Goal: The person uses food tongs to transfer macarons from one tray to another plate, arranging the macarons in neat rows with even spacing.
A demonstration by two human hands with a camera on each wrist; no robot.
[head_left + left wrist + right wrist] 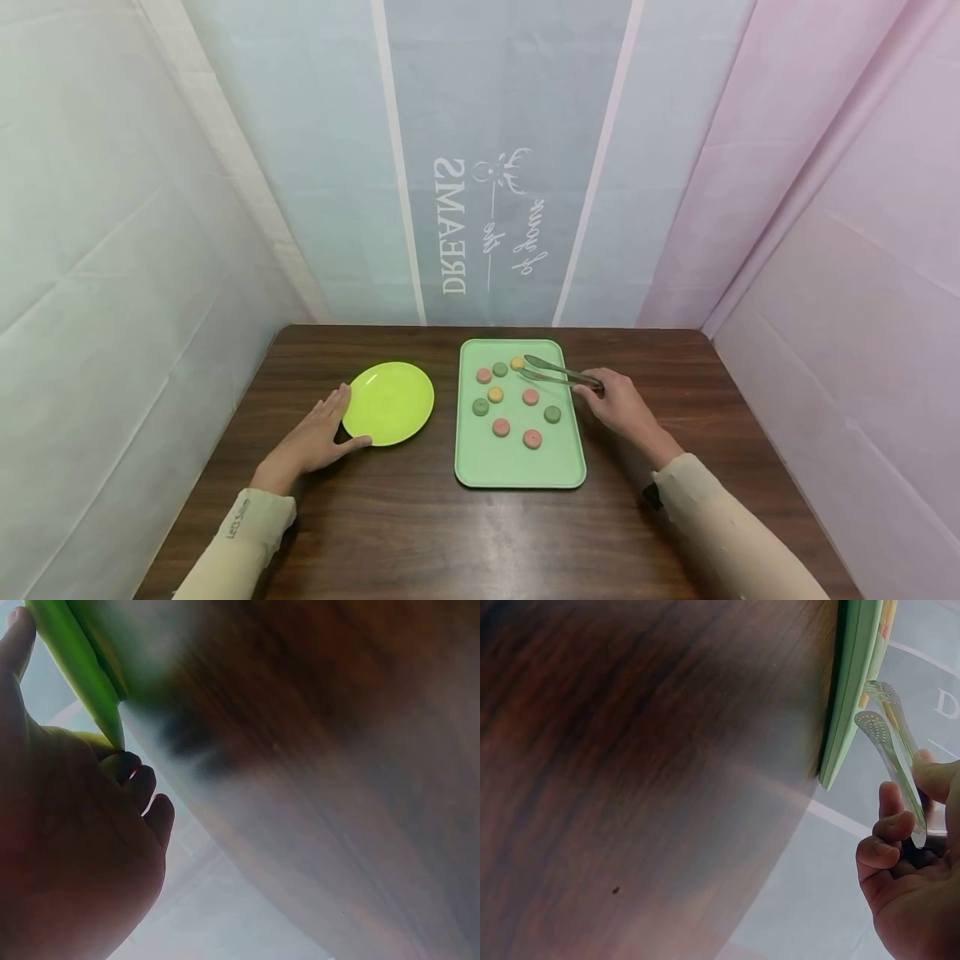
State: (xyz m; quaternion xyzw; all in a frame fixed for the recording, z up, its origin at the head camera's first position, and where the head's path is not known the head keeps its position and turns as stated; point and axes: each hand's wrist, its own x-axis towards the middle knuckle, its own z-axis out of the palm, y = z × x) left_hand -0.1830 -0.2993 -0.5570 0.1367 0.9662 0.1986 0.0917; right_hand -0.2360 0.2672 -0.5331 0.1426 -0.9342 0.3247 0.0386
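Observation:
My right hand (618, 406) holds metal tongs (558, 377), curled around their handle end. The tongs reach over the right side of a light green tray (510, 467). Their perforated tips (874, 727) stand apart, near a yellow macaron (517, 363); whether they touch it I cannot tell. Several pink, green and yellow macarons lie scattered on the tray, among them a pink one (532, 438) and a green one (552, 414). At the left, a bright yellow-green plate (388, 402) has my left hand (315, 437) against its rim, thumb and fingers spread along the edge.
Everything rests on a dark brown wooden table (420, 533). Behind it hangs a pale blue-grey cloth (502, 100) with mirrored lettering. Light fabric walls (112, 292) enclose the table on both sides. A strip of table separates plate and tray.

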